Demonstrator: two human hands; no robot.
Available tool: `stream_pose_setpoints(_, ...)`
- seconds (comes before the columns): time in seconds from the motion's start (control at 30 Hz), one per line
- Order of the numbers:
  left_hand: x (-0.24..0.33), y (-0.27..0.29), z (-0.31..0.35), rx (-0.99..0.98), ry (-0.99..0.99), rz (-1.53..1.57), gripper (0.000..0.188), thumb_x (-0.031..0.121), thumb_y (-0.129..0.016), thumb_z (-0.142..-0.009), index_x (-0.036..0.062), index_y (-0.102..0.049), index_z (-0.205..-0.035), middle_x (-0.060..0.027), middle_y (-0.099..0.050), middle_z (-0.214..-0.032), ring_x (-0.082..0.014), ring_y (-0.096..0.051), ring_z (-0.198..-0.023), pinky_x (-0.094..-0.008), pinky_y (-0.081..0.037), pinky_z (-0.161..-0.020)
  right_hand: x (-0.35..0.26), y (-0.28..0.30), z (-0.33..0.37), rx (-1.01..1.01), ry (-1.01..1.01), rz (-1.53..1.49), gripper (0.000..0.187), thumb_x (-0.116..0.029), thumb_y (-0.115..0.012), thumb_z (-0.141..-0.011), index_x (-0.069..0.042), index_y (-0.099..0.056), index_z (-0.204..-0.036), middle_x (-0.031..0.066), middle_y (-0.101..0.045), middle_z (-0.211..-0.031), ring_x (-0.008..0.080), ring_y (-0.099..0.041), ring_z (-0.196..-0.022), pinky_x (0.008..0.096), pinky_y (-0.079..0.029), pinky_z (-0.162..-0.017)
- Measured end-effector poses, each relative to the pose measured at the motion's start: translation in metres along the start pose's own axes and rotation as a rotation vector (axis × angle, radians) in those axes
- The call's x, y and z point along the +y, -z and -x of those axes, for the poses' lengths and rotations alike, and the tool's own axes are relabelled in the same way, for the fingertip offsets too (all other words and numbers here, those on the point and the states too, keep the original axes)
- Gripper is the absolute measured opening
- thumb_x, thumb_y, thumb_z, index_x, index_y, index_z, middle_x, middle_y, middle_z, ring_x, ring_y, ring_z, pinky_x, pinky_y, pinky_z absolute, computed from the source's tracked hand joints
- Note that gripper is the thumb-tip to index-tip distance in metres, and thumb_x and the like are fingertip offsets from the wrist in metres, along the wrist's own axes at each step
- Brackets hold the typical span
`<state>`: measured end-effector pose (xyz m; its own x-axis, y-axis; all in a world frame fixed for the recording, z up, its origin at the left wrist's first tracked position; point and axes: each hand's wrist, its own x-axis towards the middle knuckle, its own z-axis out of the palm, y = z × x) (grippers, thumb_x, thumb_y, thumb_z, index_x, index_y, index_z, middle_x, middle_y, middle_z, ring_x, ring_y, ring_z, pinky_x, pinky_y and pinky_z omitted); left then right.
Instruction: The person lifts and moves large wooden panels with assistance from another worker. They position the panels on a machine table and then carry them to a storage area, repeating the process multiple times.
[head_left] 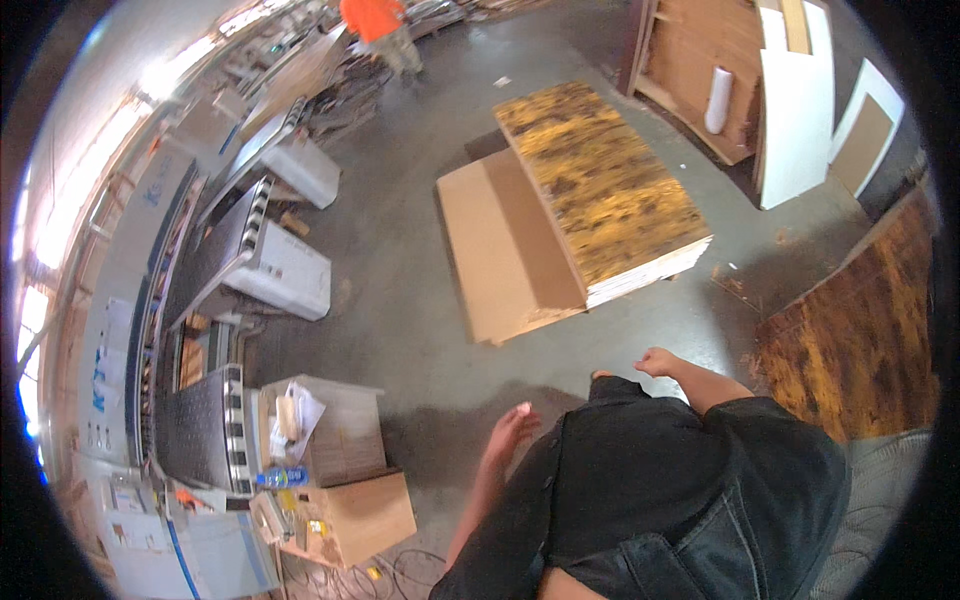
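My left hand [512, 430] hangs low beside my body, its fingers loosely stretched out and nothing seen in them. On the other side, my right hand [657, 362] is held out in front with its fingers curled in; no object shows in it. Ahead of both hands, touched by neither, lies a stack of panels [605, 180] with a mottled brown and yellow top and white edges. A plain brown board [495, 240] lies along the left side of that stack.
At the left runs a long machine [140, 260] with dark, striped-edge support tables. Near it, a wooden box [370, 510] and a blue-labelled bottle [283, 478]. More mottled panels [850, 330] stand at the right. White boards [797, 120] lean behind. A person in orange [375, 18] is far off.
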<state>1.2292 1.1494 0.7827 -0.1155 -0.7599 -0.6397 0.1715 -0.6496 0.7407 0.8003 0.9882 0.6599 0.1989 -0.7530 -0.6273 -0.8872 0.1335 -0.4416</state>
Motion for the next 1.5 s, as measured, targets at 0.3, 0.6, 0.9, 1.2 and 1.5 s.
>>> stream_pose_setpoints(0.3, 0.140, 0.243, -0.036, 0.415, -0.326, 0.035, 0.053, 0.043, -0.063, -0.103, -0.0002, -0.060, -0.134, -0.0055, -0.071, -0.114, -0.0150, -0.065, -0.097, -0.0326, -0.051, -0.087, -0.216, -0.037, -0.205, -0.063, 0.151, 0.032, 0.059, -0.058, -0.068, -0.090, -0.003, -0.072, -0.109, 0.0211, -0.074, -0.105, 0.0342, -0.070, -0.100, 0.0464, -0.055, -0.085)
stream_pose_setpoints(0.6, -0.064, 0.487, 0.054, 0.715, 0.465, -0.303, 0.066, 0.055, -0.066, -0.094, 0.0016, -0.065, -0.132, -0.0162, -0.073, -0.115, -0.0274, -0.068, -0.106, -0.0418, -0.052, -0.090, -0.452, -0.048, -0.350, -0.254, 0.240, 0.237, 0.060, -0.061, -0.065, -0.089, -0.002, -0.077, -0.094, 0.0160, -0.073, -0.080, 0.0287, -0.072, -0.084, 0.0431, -0.054, -0.081)
stream_pose_setpoints(0.9, 0.032, 0.624, -0.069, 0.763, 0.586, -0.010, 0.057, 0.053, -0.059, -0.097, 0.0006, -0.070, -0.117, -0.0159, -0.075, -0.104, -0.0287, -0.069, -0.092, -0.0438, -0.052, -0.080, -0.879, 0.050, -0.520, -0.077, 0.597, -0.271, 0.059, -0.053, -0.070, -0.092, -0.001, -0.067, -0.118, 0.0179, -0.072, -0.115, 0.0271, -0.069, -0.105, 0.0418, -0.054, -0.091)
stream_pose_setpoints(1.2, 0.424, 0.849, -0.344, 0.719, 0.010, -0.190, 0.056, 0.056, -0.059, -0.099, 0.0035, -0.074, -0.111, -0.0088, -0.073, -0.097, -0.0194, -0.065, -0.083, -0.0376, -0.051, -0.073, -0.975, 0.079, -0.625, -0.084, 0.493, 0.064, 0.073, -0.062, -0.066, -0.090, 0.001, -0.064, -0.129, 0.0236, -0.068, -0.126, 0.0364, -0.065, -0.119, 0.0461, -0.052, -0.100)
stream_pose_setpoints(1.5, 0.688, 0.969, -0.559, 0.447, -0.127, -0.566, 0.055, 0.052, -0.059, -0.100, 0.0060, -0.068, -0.128, -0.0068, -0.073, -0.107, -0.0210, -0.068, -0.095, -0.0358, -0.053, -0.088, -0.819, 0.124, -0.775, -0.042, -0.335, 0.004, 0.061, -0.053, -0.068, -0.089, 0.009, -0.070, -0.088, 0.0230, -0.072, -0.084, 0.0321, -0.072, -0.071, 0.0474, -0.056, -0.064)
